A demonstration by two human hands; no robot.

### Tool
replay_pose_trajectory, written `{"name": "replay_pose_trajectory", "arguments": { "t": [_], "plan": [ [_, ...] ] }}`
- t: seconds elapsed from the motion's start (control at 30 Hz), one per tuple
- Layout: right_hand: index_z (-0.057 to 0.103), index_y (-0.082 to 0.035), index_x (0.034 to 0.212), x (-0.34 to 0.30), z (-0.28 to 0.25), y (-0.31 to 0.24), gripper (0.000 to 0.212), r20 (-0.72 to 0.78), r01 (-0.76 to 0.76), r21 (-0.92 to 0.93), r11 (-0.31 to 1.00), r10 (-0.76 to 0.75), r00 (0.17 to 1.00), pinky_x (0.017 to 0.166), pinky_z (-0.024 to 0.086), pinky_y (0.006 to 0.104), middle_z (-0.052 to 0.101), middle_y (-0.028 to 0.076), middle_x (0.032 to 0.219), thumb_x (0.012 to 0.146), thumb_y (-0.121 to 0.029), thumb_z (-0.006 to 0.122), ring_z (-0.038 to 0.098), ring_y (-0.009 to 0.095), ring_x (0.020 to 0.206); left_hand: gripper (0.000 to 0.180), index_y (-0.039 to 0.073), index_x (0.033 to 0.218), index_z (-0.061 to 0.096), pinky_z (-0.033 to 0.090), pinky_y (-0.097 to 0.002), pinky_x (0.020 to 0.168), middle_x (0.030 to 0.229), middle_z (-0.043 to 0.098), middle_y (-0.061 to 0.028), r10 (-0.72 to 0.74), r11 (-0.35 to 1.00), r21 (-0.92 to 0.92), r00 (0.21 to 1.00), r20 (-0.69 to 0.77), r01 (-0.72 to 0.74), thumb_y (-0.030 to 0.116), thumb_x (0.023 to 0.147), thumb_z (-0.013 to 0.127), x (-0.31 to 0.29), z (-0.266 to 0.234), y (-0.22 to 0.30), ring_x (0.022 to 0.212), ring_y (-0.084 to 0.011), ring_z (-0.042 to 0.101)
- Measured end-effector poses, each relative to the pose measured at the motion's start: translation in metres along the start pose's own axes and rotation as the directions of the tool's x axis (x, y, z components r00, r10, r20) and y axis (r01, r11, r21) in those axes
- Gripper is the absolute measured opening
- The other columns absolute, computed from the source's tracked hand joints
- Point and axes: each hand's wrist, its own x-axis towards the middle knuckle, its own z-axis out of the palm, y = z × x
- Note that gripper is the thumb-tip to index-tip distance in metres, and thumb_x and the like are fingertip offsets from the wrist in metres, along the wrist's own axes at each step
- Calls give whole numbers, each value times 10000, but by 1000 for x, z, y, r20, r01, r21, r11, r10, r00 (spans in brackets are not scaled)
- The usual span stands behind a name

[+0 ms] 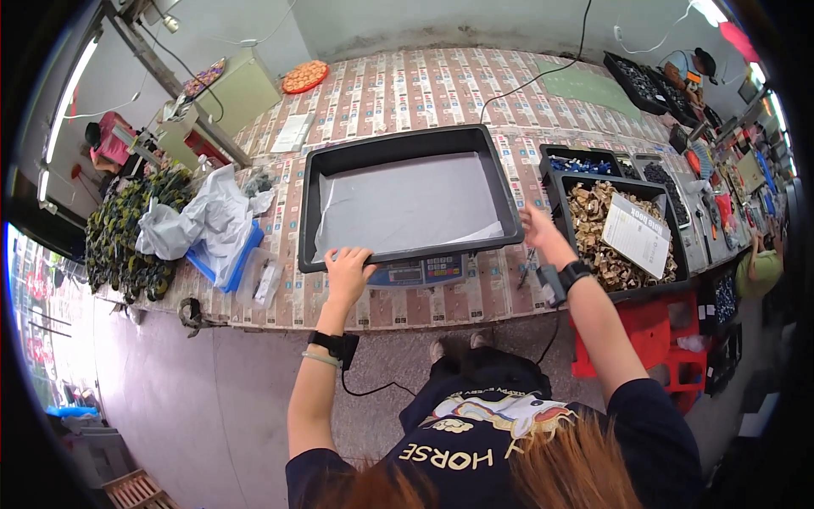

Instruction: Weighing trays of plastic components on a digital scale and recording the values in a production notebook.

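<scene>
A black plastic tray [500, 182], lined with a pale sheet [407, 199], sits slightly tilted on top of a blue digital scale [421, 271]. Only the scale's front panel with its display and keys shows beneath the tray's near side. My left hand [348, 270] is closed over the tray's near rim, left of the middle, fingers on the rim. At the near right corner, my right hand [536, 226] grips the tray's side, its fingertips partly hidden by the wall. Apart from the sheet, nothing lies in the tray.
Right of the tray, a black crate [555, 199] holds brown-gold pieces [593, 208] and a paper notebook [636, 236]. Left lie a blue tray [246, 270] with white plastic and a dark green pile [140, 229]. A red stool [632, 335] stands below the table; other people work at the sides.
</scene>
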Motion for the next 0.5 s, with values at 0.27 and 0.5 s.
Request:
{"name": "replay_pose_trajectory", "arguments": {
  "t": [0.27,0.5],
  "plan": [
    [463,-40,952,28,-7,174,307,544,108,27,994,-105,832,798,399,420,522,142,921,705,-203,544,514,302,833,215,117,830,554,258,-391,833,817,556,5,-87,995,64,992,94,81,237,662,613,-6,2,9,834,-179,477],
    [359,-51,1122,29,37,201,430,606,821,-554,135,-611,510,818,361,378,455,232,1023,708,14,453,430,396,950,407,80,1079,471,230,-451,901,1076,447,-133,-20,997,75,998,56,16,167,701,593,-12,-33,47,1011,-261,417]
  ]
}}
